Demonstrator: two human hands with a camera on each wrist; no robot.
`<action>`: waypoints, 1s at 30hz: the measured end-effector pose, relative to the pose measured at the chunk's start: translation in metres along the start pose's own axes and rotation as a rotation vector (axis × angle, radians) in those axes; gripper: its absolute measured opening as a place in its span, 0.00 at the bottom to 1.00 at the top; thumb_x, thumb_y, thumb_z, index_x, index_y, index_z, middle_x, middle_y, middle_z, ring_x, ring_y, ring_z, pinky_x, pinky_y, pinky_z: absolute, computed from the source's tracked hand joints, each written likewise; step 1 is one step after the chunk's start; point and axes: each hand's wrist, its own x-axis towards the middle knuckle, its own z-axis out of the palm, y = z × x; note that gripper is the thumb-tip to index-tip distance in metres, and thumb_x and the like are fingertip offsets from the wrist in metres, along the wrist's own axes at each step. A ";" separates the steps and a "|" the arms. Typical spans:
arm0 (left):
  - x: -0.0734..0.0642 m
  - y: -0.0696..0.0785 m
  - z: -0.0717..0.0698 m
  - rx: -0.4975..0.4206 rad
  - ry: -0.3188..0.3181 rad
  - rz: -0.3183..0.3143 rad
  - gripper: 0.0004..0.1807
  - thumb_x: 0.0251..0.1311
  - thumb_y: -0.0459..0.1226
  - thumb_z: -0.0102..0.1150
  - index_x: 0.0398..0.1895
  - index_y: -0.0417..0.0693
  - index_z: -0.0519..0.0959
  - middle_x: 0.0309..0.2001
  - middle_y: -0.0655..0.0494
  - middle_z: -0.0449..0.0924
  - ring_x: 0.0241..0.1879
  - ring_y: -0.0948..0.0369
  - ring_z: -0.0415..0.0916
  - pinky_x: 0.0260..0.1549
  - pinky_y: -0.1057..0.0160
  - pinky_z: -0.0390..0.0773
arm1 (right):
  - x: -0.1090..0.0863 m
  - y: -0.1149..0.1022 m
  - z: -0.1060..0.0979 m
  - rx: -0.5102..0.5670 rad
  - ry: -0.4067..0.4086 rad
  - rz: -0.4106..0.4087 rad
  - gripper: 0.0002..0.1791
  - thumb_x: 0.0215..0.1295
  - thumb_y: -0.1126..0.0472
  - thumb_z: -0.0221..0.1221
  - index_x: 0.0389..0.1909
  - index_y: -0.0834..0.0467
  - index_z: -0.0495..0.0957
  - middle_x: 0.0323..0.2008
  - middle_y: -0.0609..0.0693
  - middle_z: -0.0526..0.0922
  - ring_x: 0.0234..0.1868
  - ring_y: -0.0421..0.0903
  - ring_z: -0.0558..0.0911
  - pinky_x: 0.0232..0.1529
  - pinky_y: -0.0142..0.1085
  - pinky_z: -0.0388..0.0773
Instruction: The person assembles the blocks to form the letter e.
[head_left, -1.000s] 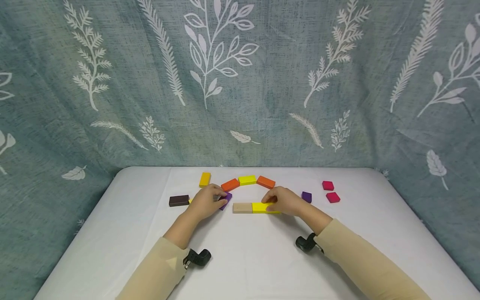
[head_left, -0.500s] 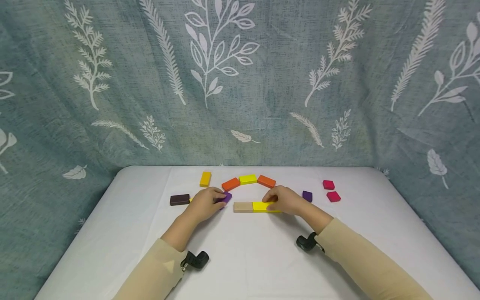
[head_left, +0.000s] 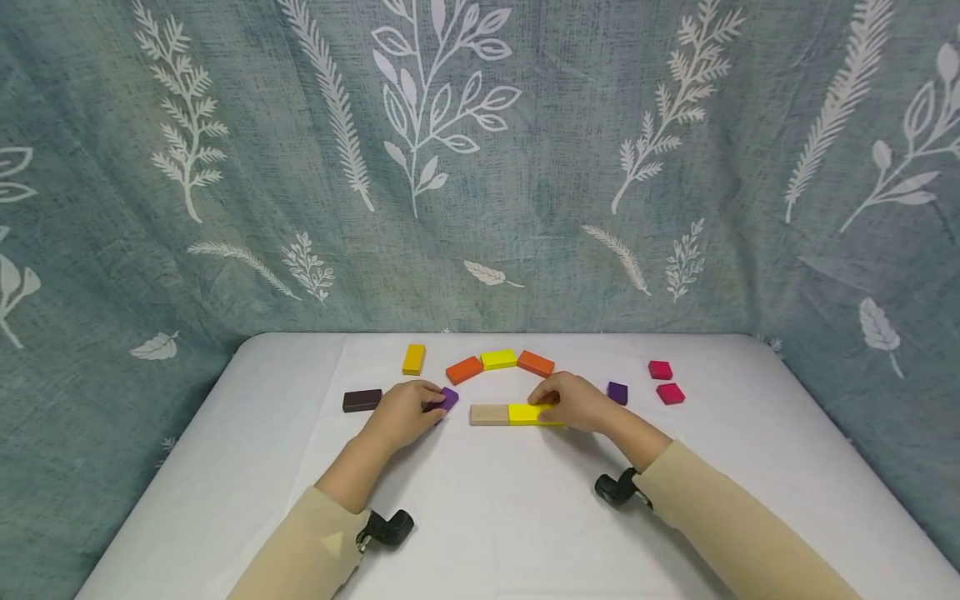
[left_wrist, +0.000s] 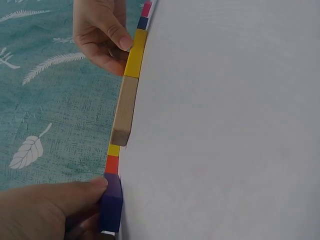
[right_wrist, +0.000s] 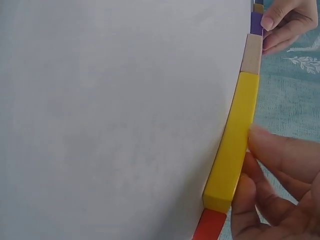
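Note:
In the head view, the left hand (head_left: 405,412) pinches a purple block (head_left: 448,400) between thumb and fingers, left of the middle. The left wrist view shows the thumb against the same purple block (left_wrist: 111,202). My right hand (head_left: 573,402) grips a long yellow block (head_left: 525,414), thumb on its near side and fingers on its far side. That yellow block (right_wrist: 234,145) lies end to end with a plain wooden block (head_left: 489,415) on its left. A gap separates the wooden block from the purple one. The yellow block's right end is partly hidden by the hand.
Behind, an orange block (head_left: 464,370), a yellow block (head_left: 498,360) and another orange block (head_left: 536,363) form an arc. A dark brown block (head_left: 362,401) and an amber block (head_left: 414,360) lie left; a dark purple block (head_left: 617,393) and red blocks (head_left: 671,393) lie right.
The left hand has shifted slightly left with the purple block, widening the gap to the orange and wooden blocks. My right hand stays on the yellow block.

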 end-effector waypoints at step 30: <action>0.017 -0.007 -0.005 0.086 -0.077 0.041 0.20 0.64 0.45 0.67 0.56 0.47 0.84 0.58 0.54 0.80 0.60 0.50 0.70 0.52 0.50 0.66 | -0.059 0.074 -0.066 0.068 0.190 0.103 0.21 0.67 0.59 0.65 0.58 0.62 0.81 0.57 0.62 0.76 0.58 0.62 0.75 0.54 0.53 0.76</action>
